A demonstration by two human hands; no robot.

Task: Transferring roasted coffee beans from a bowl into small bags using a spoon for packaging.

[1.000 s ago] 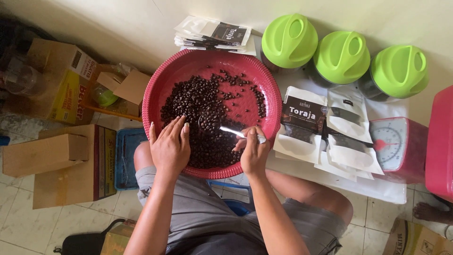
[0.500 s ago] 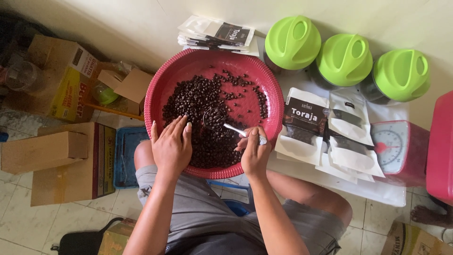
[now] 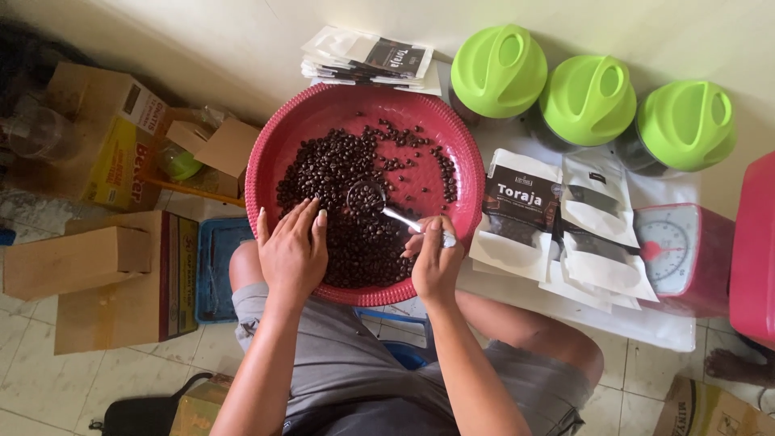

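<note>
Red plastic basin (image 3: 284,144) rests on the person's lap, holding a heap of dark coffee beans (image 3: 355,234). The left hand (image 3: 292,252) lies palm-down at the pile's near edge, fingers together and slightly curled. The right hand (image 3: 436,258) pinches a metal spoon (image 3: 379,206), its bowl loaded with beans. Three green-lidded jars (image 3: 588,101) stand beyond the white pouches (image 3: 565,218).

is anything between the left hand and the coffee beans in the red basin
Nothing visible. The left hand lies with its fingertips on the coffee beans in the red basin; the spoon sits beside it.
</note>
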